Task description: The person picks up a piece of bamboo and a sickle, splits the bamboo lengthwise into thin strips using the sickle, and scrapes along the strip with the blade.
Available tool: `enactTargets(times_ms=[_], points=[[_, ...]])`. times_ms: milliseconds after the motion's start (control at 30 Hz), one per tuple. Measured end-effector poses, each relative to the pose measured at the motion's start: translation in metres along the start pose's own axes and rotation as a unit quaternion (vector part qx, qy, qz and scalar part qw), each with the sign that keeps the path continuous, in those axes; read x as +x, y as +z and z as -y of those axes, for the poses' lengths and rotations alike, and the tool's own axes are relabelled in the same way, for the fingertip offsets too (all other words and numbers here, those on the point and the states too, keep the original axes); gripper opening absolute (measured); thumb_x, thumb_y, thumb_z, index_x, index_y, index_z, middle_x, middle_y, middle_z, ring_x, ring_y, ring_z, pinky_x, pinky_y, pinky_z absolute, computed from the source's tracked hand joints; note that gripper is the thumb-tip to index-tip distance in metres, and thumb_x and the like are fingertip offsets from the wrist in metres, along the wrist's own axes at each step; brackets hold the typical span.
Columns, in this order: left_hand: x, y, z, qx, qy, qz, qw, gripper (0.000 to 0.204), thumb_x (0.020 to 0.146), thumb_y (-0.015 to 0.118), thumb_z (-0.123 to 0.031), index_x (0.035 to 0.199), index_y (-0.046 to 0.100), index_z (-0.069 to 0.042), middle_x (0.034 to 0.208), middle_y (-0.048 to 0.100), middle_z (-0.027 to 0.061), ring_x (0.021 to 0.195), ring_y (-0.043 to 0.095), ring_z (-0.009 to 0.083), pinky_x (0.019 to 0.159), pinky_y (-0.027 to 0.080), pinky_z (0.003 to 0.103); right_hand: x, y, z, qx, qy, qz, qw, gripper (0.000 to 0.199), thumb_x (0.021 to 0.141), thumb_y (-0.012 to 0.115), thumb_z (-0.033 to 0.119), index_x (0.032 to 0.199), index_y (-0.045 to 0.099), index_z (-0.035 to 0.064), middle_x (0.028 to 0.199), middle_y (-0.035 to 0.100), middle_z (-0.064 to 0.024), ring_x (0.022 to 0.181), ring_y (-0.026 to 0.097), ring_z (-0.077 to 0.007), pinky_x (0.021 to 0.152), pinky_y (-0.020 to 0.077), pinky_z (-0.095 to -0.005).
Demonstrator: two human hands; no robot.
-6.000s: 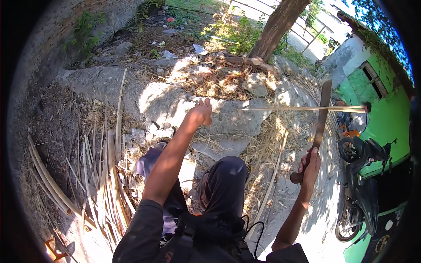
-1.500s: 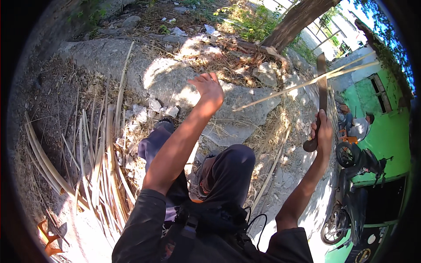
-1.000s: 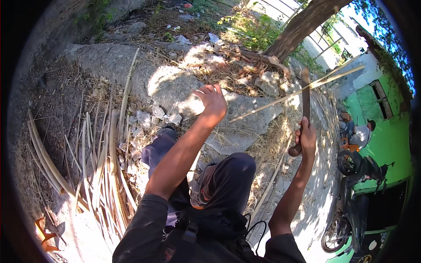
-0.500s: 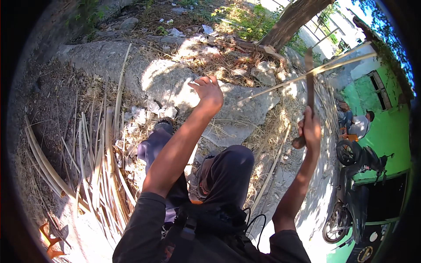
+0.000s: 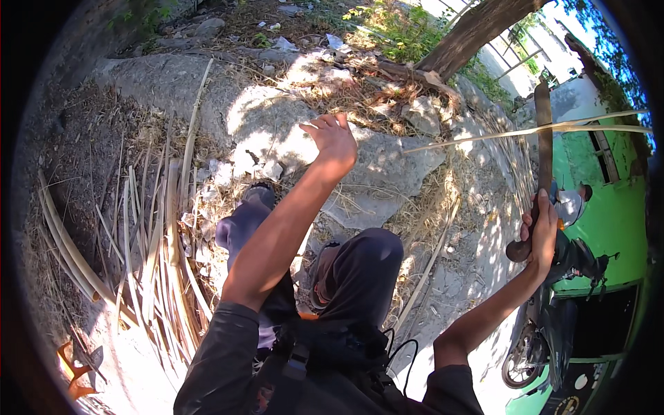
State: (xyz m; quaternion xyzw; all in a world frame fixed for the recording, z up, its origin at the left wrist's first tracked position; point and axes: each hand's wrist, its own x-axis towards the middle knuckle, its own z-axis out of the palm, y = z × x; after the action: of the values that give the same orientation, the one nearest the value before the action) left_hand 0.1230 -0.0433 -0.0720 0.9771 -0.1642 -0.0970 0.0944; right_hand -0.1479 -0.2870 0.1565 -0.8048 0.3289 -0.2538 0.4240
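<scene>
Gripping the machete [image 5: 544,145] by its rounded handle, the right hand [image 5: 545,227] is wrapped firmly round it, blade pointing up and away. Well apart, the left hand [image 5: 335,144] stretches over the rock [image 5: 398,173], fingers bent and partly spread; whether they pinch anything, I cannot tell. Just beyond, the pale split strip [image 5: 595,127] crosses the machete and forks off to the right. Light, springy stuff, I'd judge, probably sharp-edged and easy to snap if bent hard; best held at the narrow left end, away from the blade. The machete looks much heavier. Tricky viewing, though: that thin end fades against the rock, the far tips run into the dark rim, and blade in the split or merely across it? Unclear. Farther out, the right arm partly hides a motorbike [image 5: 555,332].
</scene>
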Motion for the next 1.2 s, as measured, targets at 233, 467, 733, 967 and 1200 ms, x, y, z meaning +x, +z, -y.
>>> enactTargets(times_ms=[233,467,733,967,1200], points=[[0.004,0.009,-0.015,-0.004,0.006,-0.016,1.0,0.076,0.087,0.061,-0.018,0.151,0.027,0.004,0.149,0.037,0.0322,0.135,0.04,0.052,0.105,0.024,0.08,0.076,0.076,-0.11,0.048,0.07,0.039,0.996,0.042,0.104,0.051,0.046,0.092,0.053,0.0052,0.057,0.045,0.002,0.042,0.043,-0.0098,0.04,0.0336,-0.0266],[-0.003,0.006,-0.022,0.023,0.001,0.01,1.0,0.079,0.087,0.064,-0.02,0.153,0.025,0.0,0.15,0.037,0.0286,0.138,0.037,0.0504,0.106,0.024,0.078,0.042,-0.002,-0.047,-0.02,0.086,0.074,0.993,0.041,0.103,0.052,0.047,0.096,0.054,0.007,0.058,0.046,0.0019,0.04,0.043,-0.0089,0.038,0.0334,-0.0245],[-0.003,0.005,-0.022,0.024,0.026,0.013,0.999,0.079,0.085,0.066,-0.016,0.15,0.026,0.005,0.146,0.038,0.032,0.134,0.039,0.0528,0.105,0.025,0.078,0.036,0.068,-0.117,-0.003,0.103,0.116,0.988,0.038,0.103,0.053,0.045,0.092,0.052,0.0085,0.06,0.046,0.0012,0.042,0.042,-0.0086,0.04,0.0355,-0.0264],[-0.004,0.006,-0.012,-0.005,0.021,-0.008,1.0,0.069,0.085,0.063,-0.012,0.144,0.032,0.006,0.144,0.039,0.0324,0.134,0.039,0.053,0.106,0.024,0.078,0.006,0.109,-0.12,0.085,0.07,0.116,0.987,0.03,0.102,0.054,0.036,0.088,0.051,0.0097,0.06,0.047,0.0027,0.044,0.046,-0.0091,0.043,0.038,-0.025],[-0.011,-0.007,-0.019,0.007,0.028,0.044,0.999,0.072,0.085,0.063,-0.012,0.146,0.029,0.006,0.148,0.036,0.0324,0.137,0.037,0.0536,0.107,0.024,0.078,-0.026,0.114,-0.164,0.159,0.041,0.077,0.983,0.032,0.107,0.049,0.034,0.104,0.057,0.003,0.062,0.044,0.0035,0.044,0.043,-0.0062,0.042,0.0378,-0.024]])
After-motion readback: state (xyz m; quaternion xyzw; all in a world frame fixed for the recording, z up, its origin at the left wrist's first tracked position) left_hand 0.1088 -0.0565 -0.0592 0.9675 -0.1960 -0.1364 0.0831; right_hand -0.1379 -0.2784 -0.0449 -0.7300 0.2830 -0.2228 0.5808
